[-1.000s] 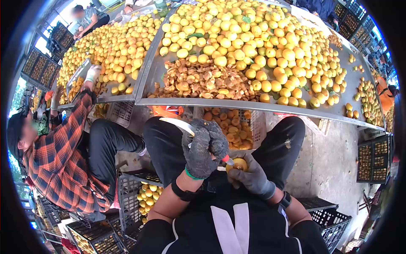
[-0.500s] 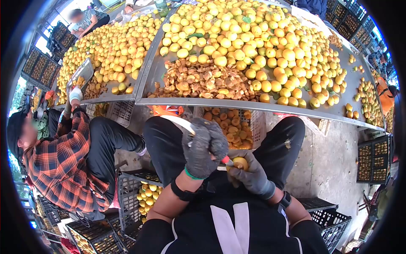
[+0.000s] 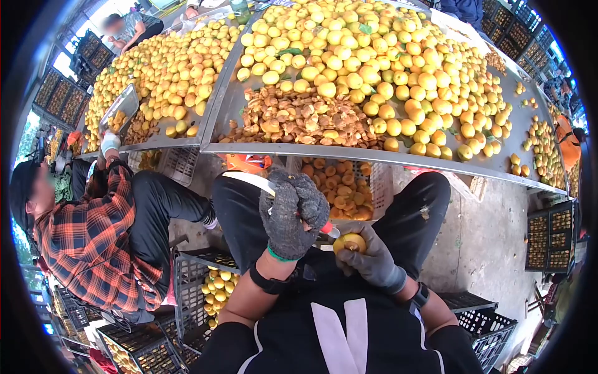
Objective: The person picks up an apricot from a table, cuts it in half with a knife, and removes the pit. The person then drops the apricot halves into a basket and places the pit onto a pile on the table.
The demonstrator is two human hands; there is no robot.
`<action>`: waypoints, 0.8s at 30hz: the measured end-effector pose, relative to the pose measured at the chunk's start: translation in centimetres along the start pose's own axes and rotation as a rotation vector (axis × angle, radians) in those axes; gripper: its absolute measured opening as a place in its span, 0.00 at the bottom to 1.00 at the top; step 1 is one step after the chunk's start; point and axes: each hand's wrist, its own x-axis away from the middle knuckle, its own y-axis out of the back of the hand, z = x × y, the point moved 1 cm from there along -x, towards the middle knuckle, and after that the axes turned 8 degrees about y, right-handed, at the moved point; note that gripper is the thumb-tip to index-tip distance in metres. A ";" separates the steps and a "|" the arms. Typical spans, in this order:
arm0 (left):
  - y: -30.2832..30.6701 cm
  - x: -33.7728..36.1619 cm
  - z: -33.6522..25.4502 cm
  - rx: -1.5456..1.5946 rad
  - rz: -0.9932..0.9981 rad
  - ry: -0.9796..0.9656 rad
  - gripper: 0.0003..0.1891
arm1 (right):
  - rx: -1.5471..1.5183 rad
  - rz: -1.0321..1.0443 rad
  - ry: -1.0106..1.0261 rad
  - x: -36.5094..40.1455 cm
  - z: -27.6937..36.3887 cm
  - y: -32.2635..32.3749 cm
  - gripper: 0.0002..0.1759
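Note:
In the head view my left hand (image 3: 294, 215), in a dark knit glove, is closed around a tool. A pale curved strip (image 3: 249, 181) sticks out of this fist at the upper left. At the other side, the tool's red part and short metal tip (image 3: 334, 232) point at a yellow apricot (image 3: 349, 243). The apricot is held in the gloved fingers of my right hand (image 3: 374, 258), with a thumb across its front. The metal tip is right at the apricot's upper left edge. Both hands are over my lap.
A metal table (image 3: 386, 154) bears heaped apricots (image 3: 349, 59) and a pile of brown pieces (image 3: 305, 115). Below it stands a crate (image 3: 380, 187) of orange halves. Black crates (image 3: 187, 293) flank me. A person in a plaid shirt (image 3: 93, 249) works at left.
My left hand has shifted slightly left and turned, and the metal tip has drawn back a little from the apricot. More of the apricot's face shows. My right hand has barely moved.

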 end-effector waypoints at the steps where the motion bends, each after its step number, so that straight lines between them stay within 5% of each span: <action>1: 0.1 0.1 0.1 -0.017 0.012 -0.002 0.07 | -0.009 0.006 0.014 0.0 -0.2 0.1 0.23; 15: 0.4 0.2 1.1 0.036 -0.079 0.108 0.06 | -0.120 -0.016 -0.058 0.0 -0.5 0.1 0.22; 24: -0.9 0.8 1.7 -0.210 -0.040 0.063 0.08 | -0.075 -0.070 -0.142 -0.1 -0.7 -0.3 0.22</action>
